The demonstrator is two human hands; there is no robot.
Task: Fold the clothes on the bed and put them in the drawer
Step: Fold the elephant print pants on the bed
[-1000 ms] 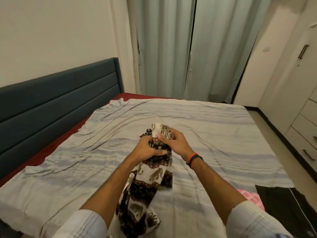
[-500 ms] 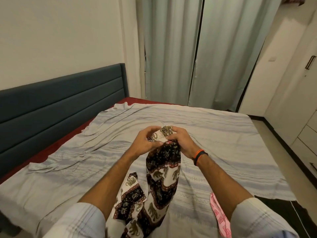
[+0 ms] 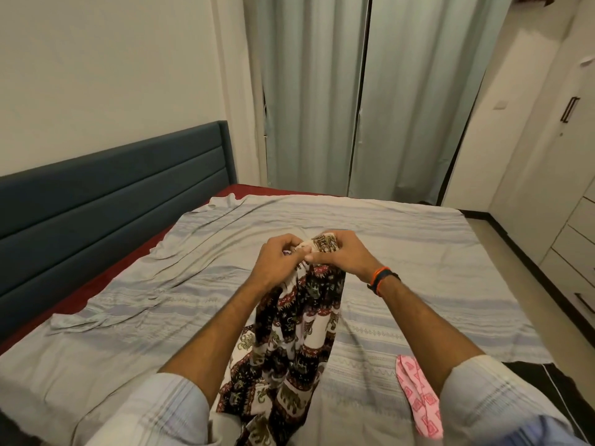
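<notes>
The elephant-print garment (image 3: 299, 333) is held up above the middle of the bed (image 3: 418, 268), gathered at its top edge, with the rest hanging down toward the near edge. The top edge is pinched by the left hand (image 3: 277, 265), fingers curled round the cloth, and by the right hand (image 3: 341, 255), thumb and fingers closed on the same bunched hem; the two hands are touching. No fold can be made out in this garment yet, so the folding of it is judged to be only at its start.

Near the bed's near right corner a pink patterned cloth (image 3: 418, 397) is lying unfolded, and just beside it, at the very edge, a black garment (image 3: 553, 381) is partly seen; both are judged to be still waiting. Drawers (image 3: 579, 239) are seen along the right wall, well apart from the bed, and appear closed. No folded pile is visible anywhere on the grey striped sheet (image 3: 225, 284), so most of the task is taken to remain.
</notes>
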